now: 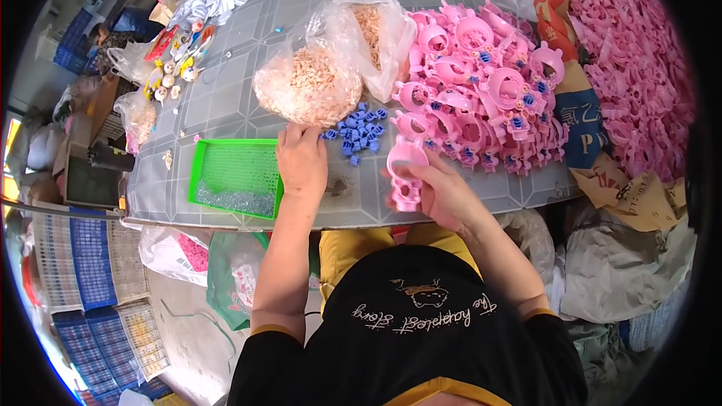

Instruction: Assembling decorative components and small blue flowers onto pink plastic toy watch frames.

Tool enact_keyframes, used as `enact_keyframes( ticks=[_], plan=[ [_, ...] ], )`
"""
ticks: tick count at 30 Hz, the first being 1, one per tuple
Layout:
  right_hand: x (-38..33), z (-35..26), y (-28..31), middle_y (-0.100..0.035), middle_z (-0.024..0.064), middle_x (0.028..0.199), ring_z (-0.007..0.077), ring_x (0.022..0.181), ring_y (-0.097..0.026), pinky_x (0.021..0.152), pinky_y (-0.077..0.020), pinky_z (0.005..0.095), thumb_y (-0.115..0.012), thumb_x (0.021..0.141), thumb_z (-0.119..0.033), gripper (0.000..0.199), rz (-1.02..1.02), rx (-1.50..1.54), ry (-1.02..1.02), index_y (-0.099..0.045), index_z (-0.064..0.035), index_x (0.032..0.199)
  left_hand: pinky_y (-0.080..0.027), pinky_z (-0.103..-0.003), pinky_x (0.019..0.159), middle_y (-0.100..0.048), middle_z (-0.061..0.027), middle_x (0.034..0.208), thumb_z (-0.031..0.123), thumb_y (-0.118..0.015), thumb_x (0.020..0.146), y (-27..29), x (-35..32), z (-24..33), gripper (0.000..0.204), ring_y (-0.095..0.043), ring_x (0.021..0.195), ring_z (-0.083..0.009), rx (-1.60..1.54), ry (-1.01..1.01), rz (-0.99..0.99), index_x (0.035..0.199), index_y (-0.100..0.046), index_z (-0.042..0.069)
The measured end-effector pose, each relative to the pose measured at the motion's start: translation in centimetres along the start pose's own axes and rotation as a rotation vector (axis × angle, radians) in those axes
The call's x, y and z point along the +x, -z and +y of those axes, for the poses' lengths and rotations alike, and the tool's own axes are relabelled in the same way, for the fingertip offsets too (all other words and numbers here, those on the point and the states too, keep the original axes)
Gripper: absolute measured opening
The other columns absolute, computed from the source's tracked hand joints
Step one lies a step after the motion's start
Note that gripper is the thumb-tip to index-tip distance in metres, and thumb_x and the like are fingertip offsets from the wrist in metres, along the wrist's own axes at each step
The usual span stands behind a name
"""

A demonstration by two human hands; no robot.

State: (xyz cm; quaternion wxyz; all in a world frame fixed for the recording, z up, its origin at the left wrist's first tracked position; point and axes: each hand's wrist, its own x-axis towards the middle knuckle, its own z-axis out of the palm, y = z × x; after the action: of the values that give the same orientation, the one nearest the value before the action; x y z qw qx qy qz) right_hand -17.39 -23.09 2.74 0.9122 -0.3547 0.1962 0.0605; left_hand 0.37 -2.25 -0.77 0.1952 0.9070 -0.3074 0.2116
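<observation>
- Single head-worn fisheye view, looking steeply down from above the table (226, 98) edge.
- Close in on both forearms rising from the lower edge, own lap at the bottom.
- Straight lines bending toward the dark round rim.

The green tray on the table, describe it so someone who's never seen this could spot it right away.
On the grey table, look at the near edge, just to the left of the person's left hand. The green tray lies flat there, shallow and rectangular, with small silvery bits heaped along its near side. Nothing else near it is bright green: its neighbours are pink and blue.
</observation>
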Motion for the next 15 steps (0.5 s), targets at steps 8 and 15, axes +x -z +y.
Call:
enact_keyframes(
  ticks=[8,15],
  plan=[
    [5.4,1.5,1.2,-0.049,0.0091,0.150,0.0268,0.131,-0.058,0.109,-0.0506,0.0459,-0.064,0.097,0.001,0.075,-0.239,-0.036,0.161,-0.026,-0.0165,0.160,-0.053,-0.029,0.068,-0.072,-0.0102,0.081,-0.002,-0.075,0.082,3.9,-3.2,6.2,0.014,-0.065,0.069,-0.0206,-0.970,0.485,-0.080,0.096,-0.076,0.000],
    [6.1,2.4,2.2,-0.050,0.0039,0.149,0.0162,0.133,-0.052,0.111,-0.0451,0.0342,-0.068,0.093,0.005,0.078,-0.316,-0.291,0.413,-0.030,-0.0119,0.159,-0.044,-0.023,0.064,-0.067,0.0004,0.086,0.001,-0.078,0.085,2.8,-2.7,8.0,0.011,-0.053,0.072,-0.0053,-0.881,0.314,-0.117,0.094,-0.073,0.000]
  ],
)
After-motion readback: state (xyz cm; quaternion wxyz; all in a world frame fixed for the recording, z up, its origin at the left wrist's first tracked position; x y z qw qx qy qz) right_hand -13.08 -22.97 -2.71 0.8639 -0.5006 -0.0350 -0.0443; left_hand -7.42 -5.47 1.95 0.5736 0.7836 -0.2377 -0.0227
